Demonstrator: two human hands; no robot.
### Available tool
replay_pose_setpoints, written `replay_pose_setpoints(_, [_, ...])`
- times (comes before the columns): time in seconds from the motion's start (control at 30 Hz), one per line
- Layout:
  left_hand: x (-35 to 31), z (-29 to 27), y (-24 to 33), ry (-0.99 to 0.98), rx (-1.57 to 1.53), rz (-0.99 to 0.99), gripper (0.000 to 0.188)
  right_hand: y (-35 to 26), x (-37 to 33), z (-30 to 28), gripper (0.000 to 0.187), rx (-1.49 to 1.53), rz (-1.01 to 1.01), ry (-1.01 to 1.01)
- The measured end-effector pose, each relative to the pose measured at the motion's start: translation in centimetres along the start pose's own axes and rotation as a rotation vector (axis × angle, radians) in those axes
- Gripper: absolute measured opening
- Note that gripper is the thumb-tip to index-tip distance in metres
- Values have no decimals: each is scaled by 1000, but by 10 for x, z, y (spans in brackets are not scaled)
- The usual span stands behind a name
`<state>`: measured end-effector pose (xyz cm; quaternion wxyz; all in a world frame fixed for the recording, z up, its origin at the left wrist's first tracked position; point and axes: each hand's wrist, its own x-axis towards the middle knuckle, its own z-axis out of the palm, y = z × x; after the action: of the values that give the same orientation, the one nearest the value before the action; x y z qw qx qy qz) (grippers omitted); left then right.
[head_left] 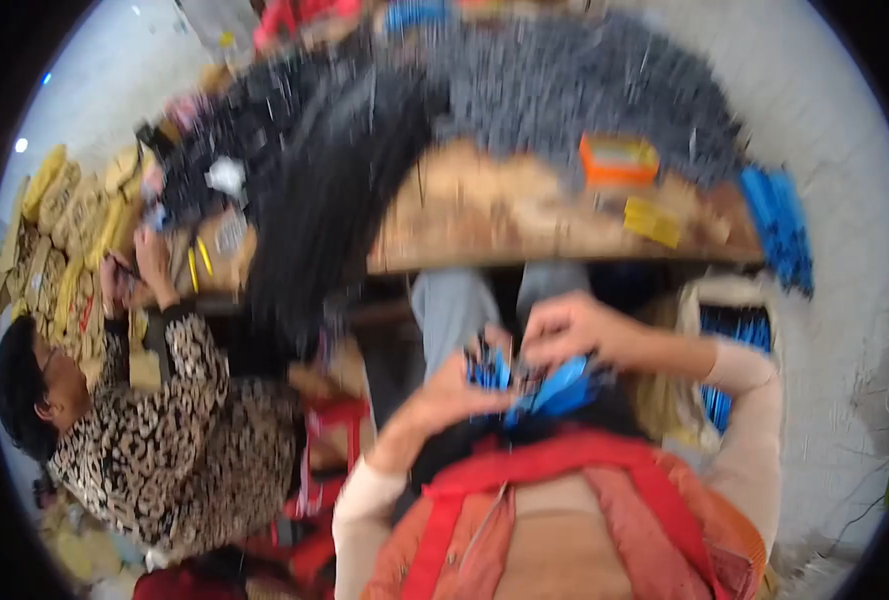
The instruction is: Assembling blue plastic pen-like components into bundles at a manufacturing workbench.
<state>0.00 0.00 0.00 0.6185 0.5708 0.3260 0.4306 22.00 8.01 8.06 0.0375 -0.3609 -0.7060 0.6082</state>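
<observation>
Over my lap, my left hand (442, 392) is closed round a bundle of blue strips (561, 388) with dark ends. The bundle lies across the palm, and part of it rests against my dark clothing. My right hand (576, 332) is just above it, fingers bent down and drawn together at the strips' upper side. Motion blur hides what is between those fingertips. The strips look thin and flat, but their exact kind cannot be made out.
A wooden table (484, 215) ahead bears a black strip heap (334, 170), a grey heap (574, 85), an orange box (619, 160) and yellow pieces (651, 222). Blue strips (776, 225) overhang its right end. A sack (729, 292) stands right. A co-worker (179, 430) sits left.
</observation>
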Motion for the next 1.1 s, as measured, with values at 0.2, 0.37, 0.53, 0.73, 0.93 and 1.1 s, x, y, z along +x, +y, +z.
replay_pose_setpoints(0.2, [-2,-33,2,-119,-117,-321,22,23,39,19,19,432,104,-80])
replay_pose_setpoints(0.37, [-8,-29,-4,-123,-139,-367,24,44,37,27,21,536,70,-106])
replay_pose_setpoints(0.53, [-15,-22,-10,-104,-102,-371,31,52,28,28,21,548,46,-94])
replay_pose_setpoints(0.73, [-9,-22,-8,-151,-91,-381,27,47,27,28,21,371,-20,-131])
replay_pose_setpoints(0.93, [-14,-15,-9,-151,-38,-303,21,54,24,33,22,364,-38,-95])
replay_pose_setpoints(1.1, [-26,-3,-13,-103,-102,-382,25,67,14,44,25,479,-3,-112])
